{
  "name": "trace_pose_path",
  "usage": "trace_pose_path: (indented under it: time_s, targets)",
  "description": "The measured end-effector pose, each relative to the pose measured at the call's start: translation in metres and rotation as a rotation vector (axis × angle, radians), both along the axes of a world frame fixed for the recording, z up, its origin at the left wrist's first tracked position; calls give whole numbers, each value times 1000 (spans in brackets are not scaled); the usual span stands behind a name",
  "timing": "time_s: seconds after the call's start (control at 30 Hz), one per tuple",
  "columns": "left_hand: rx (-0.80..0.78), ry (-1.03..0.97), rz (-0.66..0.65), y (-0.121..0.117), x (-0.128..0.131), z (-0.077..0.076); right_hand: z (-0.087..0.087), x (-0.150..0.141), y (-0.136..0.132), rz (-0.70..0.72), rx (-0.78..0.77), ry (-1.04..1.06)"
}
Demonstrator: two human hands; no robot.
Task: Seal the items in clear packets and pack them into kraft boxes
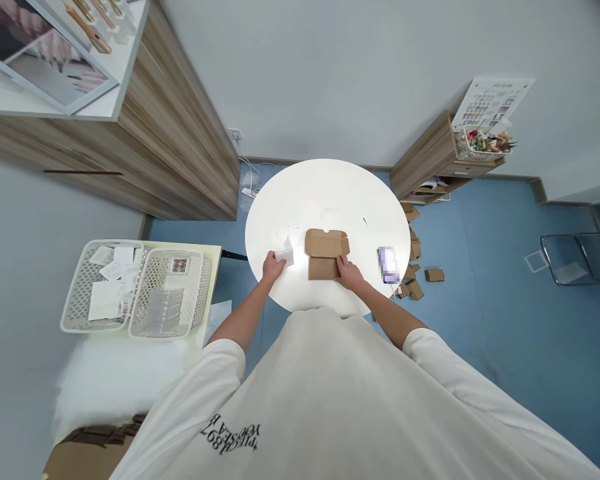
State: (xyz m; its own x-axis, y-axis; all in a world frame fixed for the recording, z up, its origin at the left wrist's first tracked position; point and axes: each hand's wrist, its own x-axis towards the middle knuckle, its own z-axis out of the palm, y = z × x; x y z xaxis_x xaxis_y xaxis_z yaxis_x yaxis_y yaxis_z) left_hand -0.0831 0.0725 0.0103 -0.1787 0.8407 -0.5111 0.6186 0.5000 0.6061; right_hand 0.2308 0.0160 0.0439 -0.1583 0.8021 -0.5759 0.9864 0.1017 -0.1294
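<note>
A small brown cardboard box [324,269] lies on the round white table [325,190] with its lid folded back toward the far side. My right hand [349,272] grips the box at its right edge, the fingers over the rim. To the left of the box, my left hand [273,267] pinches a small white, partly see-through packet [285,256]. What the packet contains cannot be made out. Packet and box are apart, both near the front half of the table.
A phone [389,265] with a cable lies at the table's right. Several small cardboard boxes [435,275] are on the blue floor beyond. Two white baskets [151,252] with cards and clear plastic pieces stand at the left. Wooden cabinets [190,153] flank the table.
</note>
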Motion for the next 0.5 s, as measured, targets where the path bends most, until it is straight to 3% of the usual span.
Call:
trace_pose_path:
  time_s: [0.1, 0.23, 0.3, 0.4, 0.5]
  targets:
    - [83, -189, -102, 1, 16, 20, 0, 2, 0, -2, 6, 6]
    - [123, -419, -478, 13, 46, 39, -2, 4, -1, -5, 16, 16]
    - [88, -335, -630, 18, 64, 39, -3, 4, -2, -14, 14, 19]
    - [24, -3, -803, 22, 91, 33, -2, 4, -2, -22, 19, 25]
    - [-14, 142, -979, 21, 116, 25, -1, 5, -3, -25, 37, 34]
